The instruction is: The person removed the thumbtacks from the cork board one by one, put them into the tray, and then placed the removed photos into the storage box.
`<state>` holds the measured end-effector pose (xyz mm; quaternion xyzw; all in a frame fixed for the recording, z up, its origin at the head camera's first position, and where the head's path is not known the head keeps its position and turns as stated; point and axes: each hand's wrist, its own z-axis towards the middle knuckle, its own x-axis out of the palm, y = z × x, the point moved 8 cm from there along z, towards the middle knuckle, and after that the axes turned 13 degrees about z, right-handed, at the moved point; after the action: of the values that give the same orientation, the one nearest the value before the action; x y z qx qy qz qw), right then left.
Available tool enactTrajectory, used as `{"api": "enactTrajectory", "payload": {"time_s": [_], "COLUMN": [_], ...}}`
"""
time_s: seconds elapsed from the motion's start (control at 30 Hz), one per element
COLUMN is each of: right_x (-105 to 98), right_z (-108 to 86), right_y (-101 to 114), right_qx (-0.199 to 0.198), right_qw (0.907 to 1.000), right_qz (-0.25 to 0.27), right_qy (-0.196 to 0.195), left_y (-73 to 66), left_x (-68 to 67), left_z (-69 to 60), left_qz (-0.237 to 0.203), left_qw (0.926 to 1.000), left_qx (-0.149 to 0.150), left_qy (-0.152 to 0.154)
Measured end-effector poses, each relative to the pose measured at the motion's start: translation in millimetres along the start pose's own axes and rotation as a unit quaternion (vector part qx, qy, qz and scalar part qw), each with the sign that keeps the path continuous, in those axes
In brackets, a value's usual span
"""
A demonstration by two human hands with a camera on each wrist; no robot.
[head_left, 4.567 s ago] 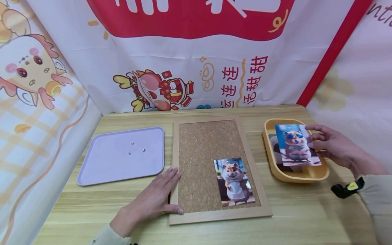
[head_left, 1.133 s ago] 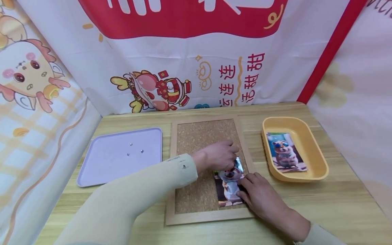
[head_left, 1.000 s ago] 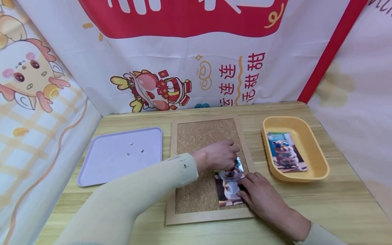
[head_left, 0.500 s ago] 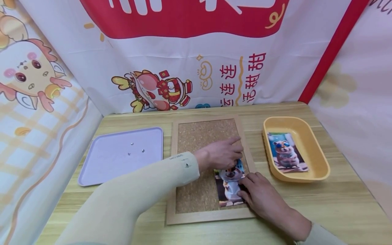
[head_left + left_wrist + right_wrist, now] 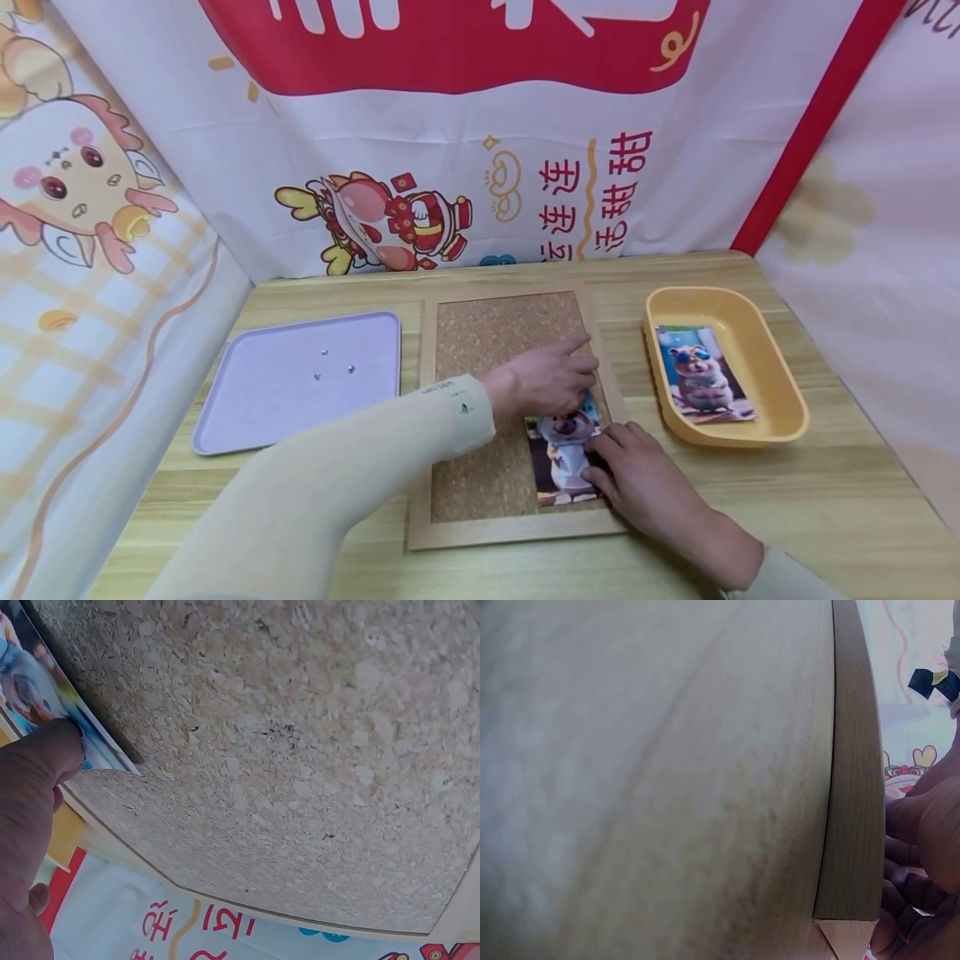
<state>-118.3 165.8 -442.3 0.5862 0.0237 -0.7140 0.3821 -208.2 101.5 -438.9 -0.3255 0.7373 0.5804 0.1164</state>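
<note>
A hamster photo (image 5: pixel 566 475) lies on the lower right of a wood-framed corkboard (image 5: pixel 495 329). My left hand (image 5: pixel 546 379) reaches across the board to the photo's top edge, its index finger stretched out. In the left wrist view, the left thumb (image 5: pixel 56 746) presses on the photo near its top; whatever is beneath the thumb is hidden. My right hand (image 5: pixel 652 483) rests over the frame's right side, fingertips and thumb touching the photo's right edge. In the right wrist view, its bent fingers sit beside the wooden frame (image 5: pixel 859 787).
On the left, a lilac tray (image 5: pixel 270 400) carries several small metallic pins (image 5: pixel 351 368). To the right stands a yellow basket (image 5: pixel 772 383) with a photo of a hamster in sunglasses (image 5: pixel 705 375) on top of other cards. Printed cloth hangs behind the wooden table (image 5: pixel 840 500).
The sunglasses photo, held by my right hand at first, now lies in the basket. Both hands moved onto the board's photo. During the last second, my left index finger straightened.
</note>
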Motion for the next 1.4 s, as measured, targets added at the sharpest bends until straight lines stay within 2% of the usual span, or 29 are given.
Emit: {"api": "enactTrajectory", "payload": {"time_s": [0.3, 0.4, 0.5, 0.6, 0.77, 0.97, 1.07, 1.17, 1.3, 1.4], "right_x": [0, 1, 2, 3, 4, 4, 5, 6, 6, 6], "right_z": [0.4, 0.2, 0.9, 1.7, 1.7, 0.2, -0.5, -0.4, 0.4, 0.8], "right_y": [-1, -2, -3, -3, -4, -6, -8, -8, -8, -8], "right_qx": [0.012, 0.022, 0.032, 0.043, 0.053, 0.065, 0.078, 0.086, 0.085, 0.086], "right_qw": [0.9999, 0.9997, 0.9992, 0.9986, 0.9979, 0.9970, 0.9957, 0.9947, 0.9947, 0.9945], "right_qz": [0.011, 0.009, 0.009, 0.008, 0.009, 0.016, 0.021, 0.023, 0.021, 0.020], "right_qy": [0.002, 0.009, 0.021, 0.030, 0.037, 0.039, 0.046, 0.052, 0.054, 0.056], "left_y": [12.1, 16.4, 20.7, 25.0, 28.8, 25.6, 21.4, 18.5, 17.2, 16.6], "left_x": [-1.0, 5.7, 16.0, 27.9, 48.6, 76.0, 88.4, 99.3, 114.7, 126.6], "left_z": [-18.0, -28.6, -44.5, -65.6, -108.9, -159.3, -184.4, -210.6, -245.0, -268.1], "left_qz": [-0.048, -0.061, -0.075, -0.095, -0.108, -0.089, -0.096, -0.110, -0.132, -0.145], "left_qw": [0.9973, 0.9953, 0.9913, 0.9845, 0.9750, 0.9685, 0.9643, 0.9567, 0.9427, 0.9311], "left_qx": [-0.046, -0.070, -0.105, -0.146, -0.194, -0.232, -0.245, -0.267, -0.303, -0.325], "left_qy": [-0.031, -0.029, -0.023, -0.022, -0.012, 0.015, 0.026, 0.032, 0.048, 0.079]}}
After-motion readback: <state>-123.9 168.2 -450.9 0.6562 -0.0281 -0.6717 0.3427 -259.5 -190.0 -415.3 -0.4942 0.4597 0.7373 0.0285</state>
